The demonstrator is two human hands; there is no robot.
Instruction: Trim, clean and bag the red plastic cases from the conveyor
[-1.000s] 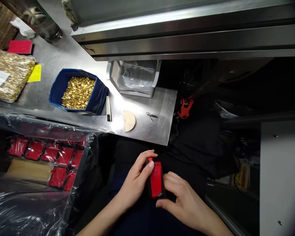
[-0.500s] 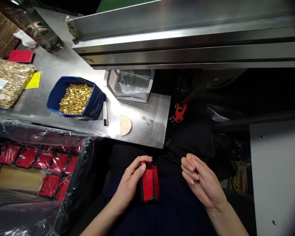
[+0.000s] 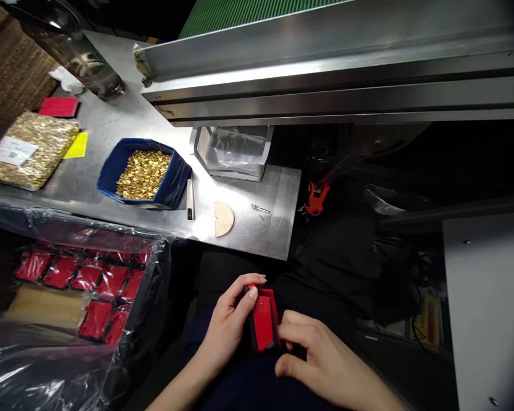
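Observation:
My left hand (image 3: pixel 229 319) is closed around the upper left side of a small red and black case (image 3: pixel 263 324), its thumb on the top. The case is held upright above my lap. At its lower right side is my right hand (image 3: pixel 314 351), with bent fingers touching the edge and the thumb apart below. Those fingertips are partly hidden, so anything small in them cannot be made out. On the metal table beyond lie a pale half-round disc (image 3: pixel 225 220), a few thin metal pins (image 3: pixel 260 209) and a white-handled knife (image 3: pixel 191 200).
A blue bin (image 3: pixel 107 177) holds small gold pieces, beside a bag of gold pieces (image 3: pixel 38 140). A grey bin (image 3: pixel 263 162) stands under a metal rail (image 3: pixel 325 80). At left, a plastic-lined box (image 3: pixel 156 251) contains several red pieces. Orange-handled pliers (image 3: pixel 316 200) hang by the table corner.
My right hand has moved left and down to the case, and its curled fingers have loosened, the thumb coming away. My left hand keeps its hold. The view has shifted slightly.

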